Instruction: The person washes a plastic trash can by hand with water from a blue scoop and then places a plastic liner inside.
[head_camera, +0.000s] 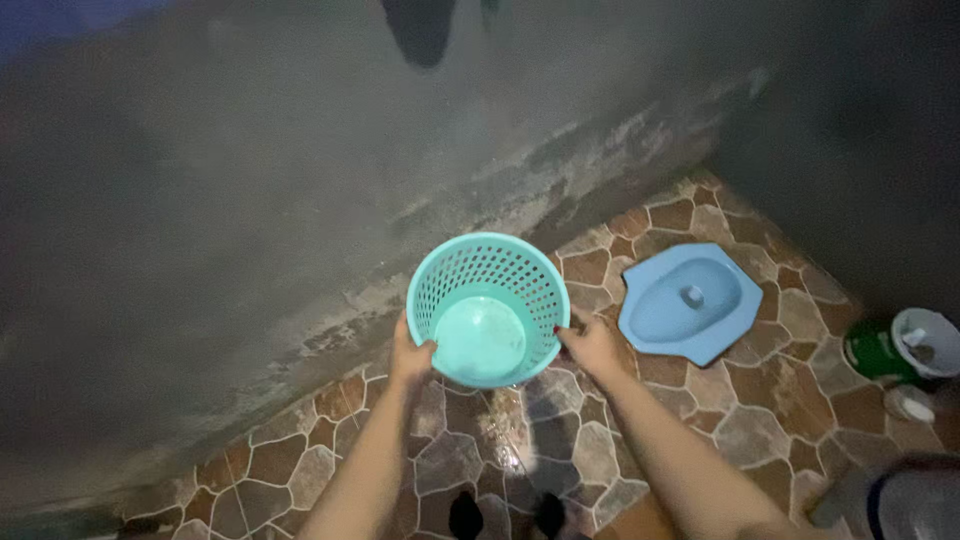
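Teal perforated basket (487, 308) is gripped at its rim by left hand (410, 357) and right hand (592, 345), held empty above wet stone floor (560, 440) near wall; not set down.

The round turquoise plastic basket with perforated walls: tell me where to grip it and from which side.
Grip the round turquoise plastic basket at its top rim, from two opposite sides. It is open upward and empty, and the rolled rim gives fingers a lip. The left hand and right hand already hold it that way above the stone-patterned floor.

Dim concrete wall (230, 180), stone-patterned floor (760, 400)
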